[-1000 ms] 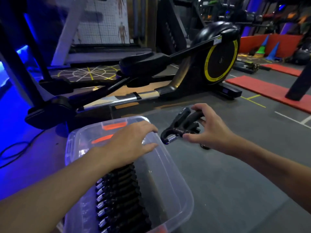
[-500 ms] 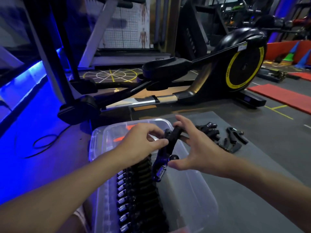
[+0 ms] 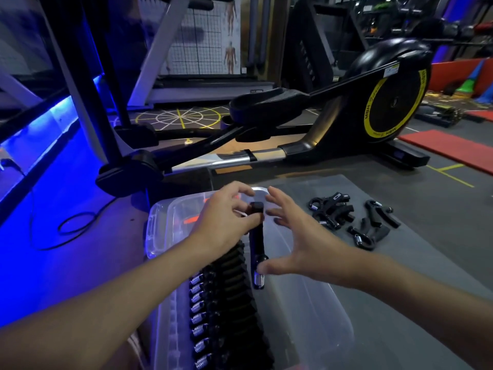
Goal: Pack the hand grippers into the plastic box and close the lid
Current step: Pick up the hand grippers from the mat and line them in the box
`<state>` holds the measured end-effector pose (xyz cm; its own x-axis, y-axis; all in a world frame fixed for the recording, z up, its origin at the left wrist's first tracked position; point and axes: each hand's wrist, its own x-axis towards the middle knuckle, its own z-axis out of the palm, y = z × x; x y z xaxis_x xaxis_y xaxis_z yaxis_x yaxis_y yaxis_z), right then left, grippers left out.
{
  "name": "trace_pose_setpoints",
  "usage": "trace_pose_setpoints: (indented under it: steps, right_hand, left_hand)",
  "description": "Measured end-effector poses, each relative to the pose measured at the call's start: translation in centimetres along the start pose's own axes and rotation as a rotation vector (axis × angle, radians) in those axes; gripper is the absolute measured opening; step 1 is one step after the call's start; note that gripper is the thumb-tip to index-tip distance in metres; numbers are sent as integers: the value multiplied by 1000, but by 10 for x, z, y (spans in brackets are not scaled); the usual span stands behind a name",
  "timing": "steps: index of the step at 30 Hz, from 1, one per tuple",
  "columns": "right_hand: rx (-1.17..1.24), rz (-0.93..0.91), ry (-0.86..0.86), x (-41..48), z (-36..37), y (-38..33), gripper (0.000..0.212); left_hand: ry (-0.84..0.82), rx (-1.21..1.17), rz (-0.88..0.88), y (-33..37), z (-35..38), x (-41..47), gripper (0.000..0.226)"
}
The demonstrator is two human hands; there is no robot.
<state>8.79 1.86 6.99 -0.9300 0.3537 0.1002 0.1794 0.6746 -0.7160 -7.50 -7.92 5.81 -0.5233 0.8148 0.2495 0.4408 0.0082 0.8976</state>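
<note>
Gym floor with grey mat [image 3: 400,276], left hand [image 3: 224,222] pinching an upright hand gripper [image 3: 257,247] over the plastic box [image 3: 320,324], right hand [image 3: 298,244] spread wide, thumb touching its lower end.

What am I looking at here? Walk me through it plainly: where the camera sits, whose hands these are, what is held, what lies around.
There is no machine at work here: a person wears a camera on the head, so the view looks down over both arms. The left hand pinches the top of a black hand gripper and holds it upright over a clear plastic box. The right hand is spread open beside it, thumb near the gripper's lower end. Inside the box, a row of packed grippers stands side by side, springs showing. More loose grippers lie on the grey mat to the right. Behind stands an elliptical trainer.
</note>
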Motion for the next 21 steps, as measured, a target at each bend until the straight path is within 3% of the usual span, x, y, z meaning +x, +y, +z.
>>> trace_pose_setpoints:
  steps: [6,10,21]
  right_hand:
    - [-204,143,71,-5,-7,50,82]
    - [-251,241,14,-11,4,82,77]
    - [-105,264,-65,-12,25,99,119]
  left_hand:
    - [65,-50,-118,-25,-8,11,26]
    - [5,-33,-212,-44,-10,28,22]
    - [-10,-60,-268,-106,41,76,24]
